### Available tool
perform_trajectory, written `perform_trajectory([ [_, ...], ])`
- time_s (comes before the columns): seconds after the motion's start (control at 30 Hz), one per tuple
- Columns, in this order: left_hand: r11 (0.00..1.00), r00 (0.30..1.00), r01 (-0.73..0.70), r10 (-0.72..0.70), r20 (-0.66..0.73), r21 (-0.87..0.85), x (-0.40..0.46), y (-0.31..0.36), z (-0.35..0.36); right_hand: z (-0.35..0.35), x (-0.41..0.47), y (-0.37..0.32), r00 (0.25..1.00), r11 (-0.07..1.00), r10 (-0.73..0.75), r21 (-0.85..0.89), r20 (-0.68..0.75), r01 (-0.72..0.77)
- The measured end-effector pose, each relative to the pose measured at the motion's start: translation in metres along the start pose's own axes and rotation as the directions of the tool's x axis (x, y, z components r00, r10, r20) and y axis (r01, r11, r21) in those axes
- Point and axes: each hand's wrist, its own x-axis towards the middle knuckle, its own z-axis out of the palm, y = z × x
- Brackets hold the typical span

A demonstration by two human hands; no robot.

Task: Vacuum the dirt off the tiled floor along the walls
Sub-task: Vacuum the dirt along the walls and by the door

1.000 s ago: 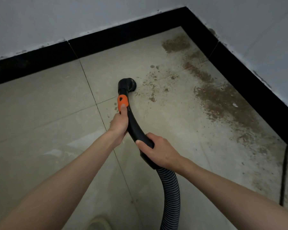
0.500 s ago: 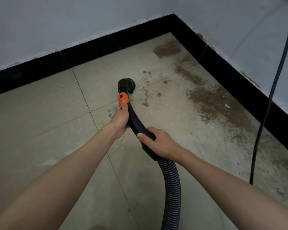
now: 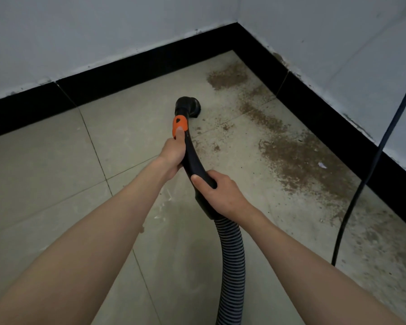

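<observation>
Both hands on the vacuum wand (image 3: 192, 158). My left hand (image 3: 172, 156) grips the upper part of the wand, fingers wrapped round it, thumb laid forward onto the orange slider (image 3: 179, 125). My right hand (image 3: 217, 192) grips the lower end of the curved black handle, fingers curled round it just above where the ribbed hose (image 3: 231, 266) joins. Long axis of the wand runs away from me, bending slightly left, toward the corner where the two walls meet; the hose trails back down toward the bottom edge of view. The round brush nozzle (image 3: 188, 106) at the far end sits on the tiled floor (image 3: 56, 172), its opening turned right, toward the dirt (image 3: 302, 160). Nozzle lies near the back wall's black skirting (image 3: 136, 73) but apart from it. The brown dirt runs in a band along the right-hand wall, from a patch near the corner down past the middle of view; scattered specks lie just right of the nozzle. A black cable (image 3: 370, 165) hangs down the right wall onto the floor, crossing the dirt.
</observation>
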Motion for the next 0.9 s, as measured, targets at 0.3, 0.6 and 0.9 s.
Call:
perform_trajectory([
  [0.3, 0.999, 0.998, -0.003, 0.001, 0.063, 0.034, -0.013, -0.015, -0.005, 0.010, -0.022, 0.008, 1.000, 0.997, 0.000, 0.071, -0.010, 0.001],
  [0.6, 0.996, 0.997, 0.061, -0.059, 0.040, -0.066, -0.056, -0.043, -0.037, 0.023, -0.064, 0.001, 0.994, 1.000, -0.018, -0.013, 0.112, 0.020],
  [0.9, 0.989, 0.989, 0.115, -0.105, 0.102, -0.098, -0.068, -0.037, -0.012, 0.007, -0.078, 0.011, 0.999, 0.995, 0.007, -0.099, 0.052, -0.002],
])
